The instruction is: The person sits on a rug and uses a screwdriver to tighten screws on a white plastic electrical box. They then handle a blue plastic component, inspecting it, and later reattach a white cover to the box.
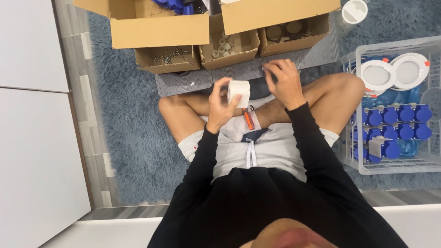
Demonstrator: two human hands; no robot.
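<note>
Left hand: our left hand [219,106] is wrapped around a small white box-shaped housing [239,92], thumb on the near face, fingers behind it.
Housing position: centre of frame, held above our crossed legs, just in front of the grey mat [239,71].
Right hand: our right hand [285,81] is just right of the housing, fingers curled and pinched together at the tips; we can't tell what, if anything, is between them.
Lap: an orange-handled tool [248,120] lies on our grey shorts, right below the housing.
Upper centre: three small open cardboard boxes in a row past the mat: the left box [167,59] with dark screws, the middle box [229,47] with small pale round parts, the right box [294,33] with dark ring-like parts.
Upper left: a larger cardboard box [154,28] with blue parts inside.
Right edge: a white wire crate [395,165] with blue plug sockets [397,121] in rows and white round lamp fittings [390,73] above them.
Floor: blue-grey shaggy rug [128,138] under everything.
</note>
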